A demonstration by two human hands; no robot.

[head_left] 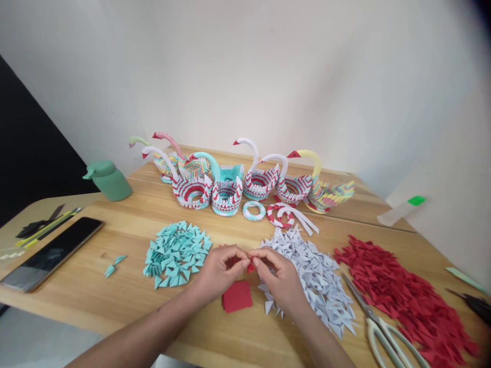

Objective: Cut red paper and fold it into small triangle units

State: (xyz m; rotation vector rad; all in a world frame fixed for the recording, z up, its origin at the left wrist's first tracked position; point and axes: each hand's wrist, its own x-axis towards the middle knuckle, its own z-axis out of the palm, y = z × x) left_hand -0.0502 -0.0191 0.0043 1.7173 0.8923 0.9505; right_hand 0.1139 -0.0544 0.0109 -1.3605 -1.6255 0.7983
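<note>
A small piece of red paper (250, 266) is pinched between the fingertips of my left hand (225, 266) and my right hand (279, 276). Both hands are closed and meet at the middle of the table. Just below them lies a small stack of red paper rectangles (237, 296). Behind my left hand, a few red pieces show in part. Turquoise folded paper triangles (177, 251) are heaped left of my left hand. White folded triangles (320, 278) spread beside and behind my right hand, which hides some of them.
Scissors (374, 319) lie between the white heap and a red triangle heap (406, 301). Several paper swans (227, 197) and paper rings (253, 210) stand at the back. A phone (53, 253) and green container (111, 180) are left; a green-capped glue bottle (401, 211) is right.
</note>
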